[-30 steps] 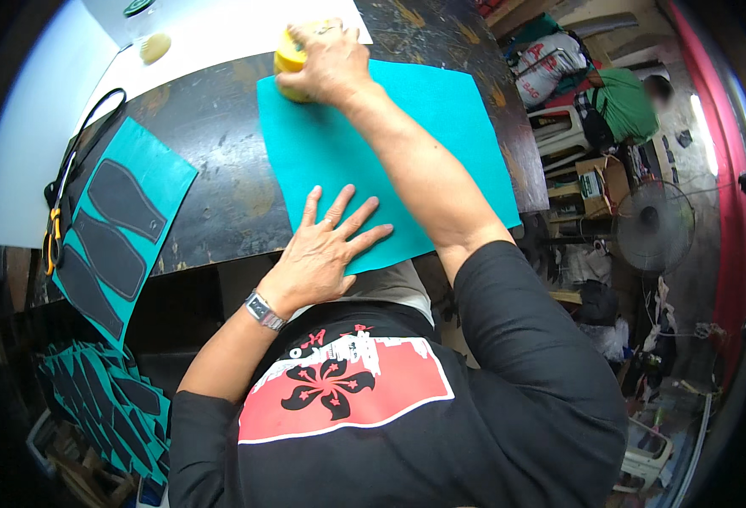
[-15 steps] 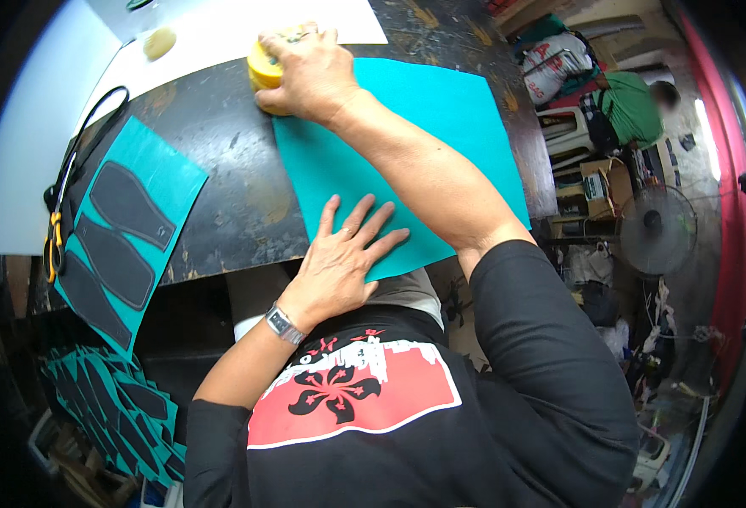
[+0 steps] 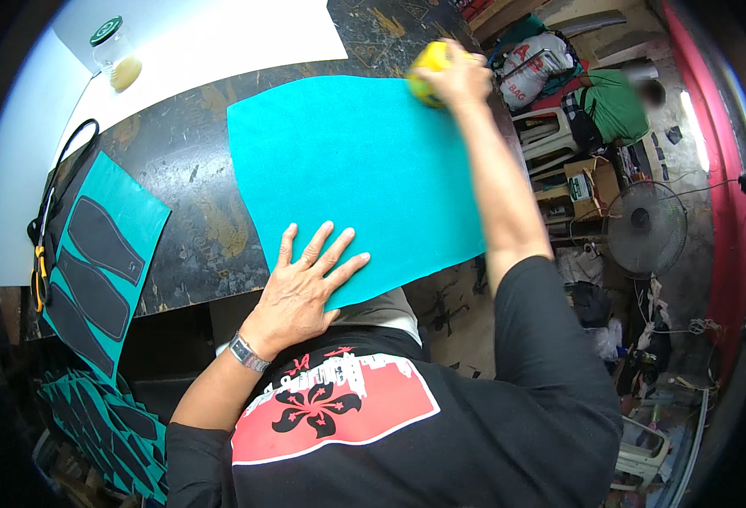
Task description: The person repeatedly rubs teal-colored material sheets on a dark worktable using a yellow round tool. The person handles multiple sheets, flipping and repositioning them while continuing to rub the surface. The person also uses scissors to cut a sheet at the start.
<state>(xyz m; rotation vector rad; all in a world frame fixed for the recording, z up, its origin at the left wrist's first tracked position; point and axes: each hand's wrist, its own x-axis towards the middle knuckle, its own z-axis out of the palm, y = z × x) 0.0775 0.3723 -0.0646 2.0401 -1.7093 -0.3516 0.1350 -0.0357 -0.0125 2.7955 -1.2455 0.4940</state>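
Observation:
A large teal sheet (image 3: 352,169) lies on the dark worn table, its near edge overhanging the front. My left hand (image 3: 297,292) rests flat on the sheet's near left corner, fingers spread, with a watch on the wrist. At the far right corner of the sheet, my right hand (image 3: 466,76) grips a rounded yellow object (image 3: 427,66); motion blurs it and its kind is unclear. To the left lies a smaller teal piece (image 3: 144,199) bearing several black sole-shaped pieces (image 3: 106,230), partly past the table edge.
Scissors with orange-yellow handles (image 3: 39,275) lie at the table's left edge. Behind are a white sheet (image 3: 246,38) and a green-lidded jar (image 3: 121,63). Teal pieces (image 3: 106,432) pile up below left. Right of the table are a fan (image 3: 646,229) and a person in green (image 3: 614,106).
My right hand has carried the yellow object from the sheet's far left corner to its far right corner. My left hand stays on the near corner. The whole view has shifted slightly.

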